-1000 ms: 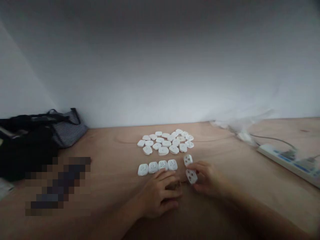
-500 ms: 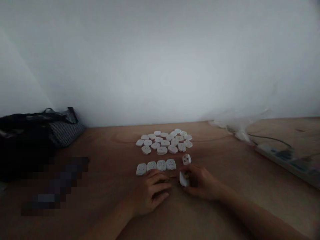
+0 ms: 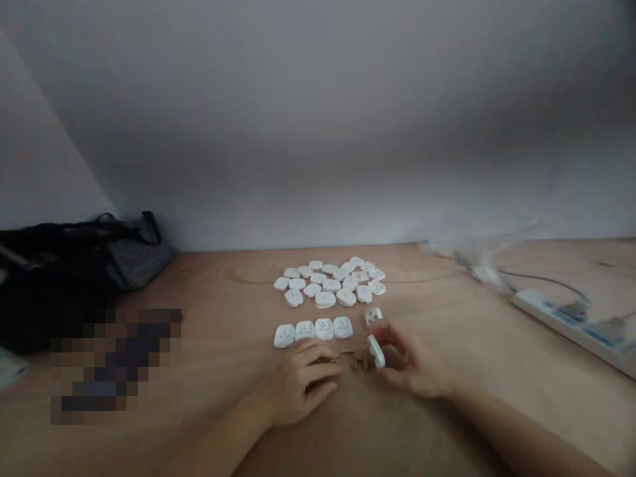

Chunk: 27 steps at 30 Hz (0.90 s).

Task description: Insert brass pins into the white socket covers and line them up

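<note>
My right hand (image 3: 410,361) pinches a white plastic socket face (image 3: 376,352) stood on edge, thumb below and fingers above. Left of it, small brass-coloured metal parts (image 3: 355,360) show; whether they touch the socket face I cannot tell. My left hand (image 3: 303,381) rests on the table, fingers bent and apart, with brass bits by its fingertips; what lies under them is hidden. Just beyond it is a row of white socket faces (image 3: 324,328), holes up. Behind my right fingers sits another white piece (image 3: 373,316), partly covered.
Farther back, several white pieces (image 3: 330,285) lie in a loose cluster on the wooden table (image 3: 223,371). A power strip (image 3: 576,324) with plugs and a clear plastic bag (image 3: 477,258) are at right. A dark bag (image 3: 54,285) and a blurred-out object (image 3: 119,361) are at left.
My right hand has turned the white socket face onto its edge and moved it slightly right, so brass parts now show beside it. My left hand stays nearly still. The picture has brightened on the table.
</note>
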### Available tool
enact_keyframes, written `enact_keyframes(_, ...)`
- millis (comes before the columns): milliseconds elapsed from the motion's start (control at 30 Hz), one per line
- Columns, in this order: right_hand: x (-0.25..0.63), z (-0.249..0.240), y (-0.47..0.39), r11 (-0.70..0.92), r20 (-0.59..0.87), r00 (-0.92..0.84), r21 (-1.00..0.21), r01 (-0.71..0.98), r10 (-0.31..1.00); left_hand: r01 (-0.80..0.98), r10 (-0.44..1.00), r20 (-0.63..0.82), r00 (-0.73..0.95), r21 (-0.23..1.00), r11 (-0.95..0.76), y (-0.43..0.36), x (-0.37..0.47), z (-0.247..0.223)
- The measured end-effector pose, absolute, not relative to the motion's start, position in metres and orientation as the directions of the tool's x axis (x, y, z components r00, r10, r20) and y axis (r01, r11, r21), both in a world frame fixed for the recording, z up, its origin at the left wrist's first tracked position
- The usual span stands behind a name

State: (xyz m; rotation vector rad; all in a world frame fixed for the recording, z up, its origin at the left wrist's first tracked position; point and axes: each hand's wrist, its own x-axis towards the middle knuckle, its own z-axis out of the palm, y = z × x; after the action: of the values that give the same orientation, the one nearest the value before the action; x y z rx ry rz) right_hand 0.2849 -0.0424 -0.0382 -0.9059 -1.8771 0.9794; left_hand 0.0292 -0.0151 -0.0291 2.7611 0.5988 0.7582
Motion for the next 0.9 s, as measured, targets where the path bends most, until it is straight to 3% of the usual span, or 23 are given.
enact_keyframes(100, 0.283, -0.04, -0.042, 0.408, 0.319, -0.395, -0.898, 0.163, 0.861, 0.345, 0.451, 0.476, 0.755, 0.296, -0.891, -0.015, 0.032, -0.03)
enact_keyframes(300, 0.273, -0.043, -0.04, 0.47, 0.373, -0.4, -0.865, 0.178, 0.837, 0.527, 0.617, 0.565, 0.547, 0.34, -0.779, -0.016, 0.046, -0.034)
enact_keyframes(733, 0.256, -0.037, -0.045, 0.553, 0.378, -0.484, -0.78, 0.292, 0.789, 0.541, 0.615, 0.565, 0.55, 0.319, -0.778, -0.021, 0.057, -0.033)
enact_keyframes(900, 0.263, -0.032, -0.041, 0.628, 0.458, -0.439, -0.651, 0.427, 0.773, 0.566, 0.61, 0.586, 0.534, 0.288, -0.772, -0.021, 0.054, -0.03)
